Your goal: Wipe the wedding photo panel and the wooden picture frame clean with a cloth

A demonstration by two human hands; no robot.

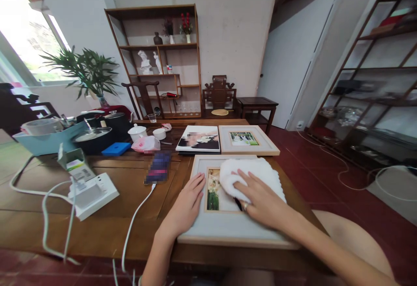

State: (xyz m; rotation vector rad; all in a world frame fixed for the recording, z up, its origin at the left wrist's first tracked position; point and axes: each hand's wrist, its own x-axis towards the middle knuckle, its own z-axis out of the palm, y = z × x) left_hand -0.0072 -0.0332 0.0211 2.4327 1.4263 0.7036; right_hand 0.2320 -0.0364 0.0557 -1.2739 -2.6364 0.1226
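White fluffy cloth point(272, 176) lies on the right part of the near frame point(228, 229), partly over its photo point(213, 194). Right hand point(260, 197) on top of the cloth, fingers slightly spread; can't tell if it pinches the fabric. Left hand point(189, 203) at the near frame's left edge, fingers extended and close together, nothing gripped. Near frame sits flat on the brown wooden bench point(107, 229). Just behind the near frame: second frame point(269, 146), and left of that a photo panel point(198, 138). Left of the near frame: blurred-out phone point(158, 168) with white cable point(133, 218); farther left, white box point(97, 199). Stool point(355, 240) to the near frame's right, below bench height.
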